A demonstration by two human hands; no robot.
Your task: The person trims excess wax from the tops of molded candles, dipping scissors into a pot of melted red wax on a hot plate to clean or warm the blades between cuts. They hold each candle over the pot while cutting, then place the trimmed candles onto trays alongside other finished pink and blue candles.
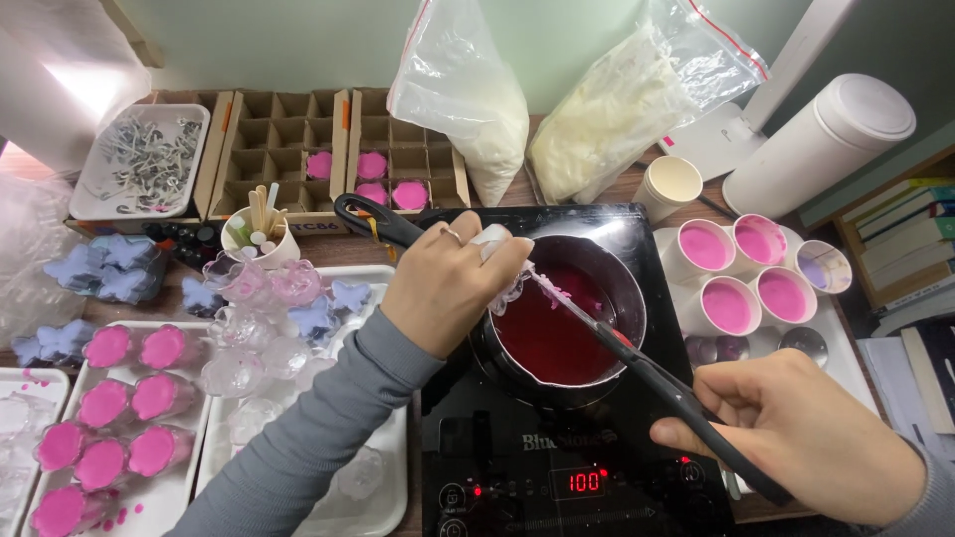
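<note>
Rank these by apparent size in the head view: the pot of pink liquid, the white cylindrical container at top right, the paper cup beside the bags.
1. Pot and white cylindrical container: they look similar, and the pot is nearer, so I do not rank them.
2. Paper cup: clearly smallest.

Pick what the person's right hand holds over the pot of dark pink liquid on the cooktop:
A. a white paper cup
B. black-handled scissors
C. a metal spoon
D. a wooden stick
B: the right hand grips black-handled scissors, whose blades reach over the pot to the clear mould piece that the left hand holds at the rim.
</note>
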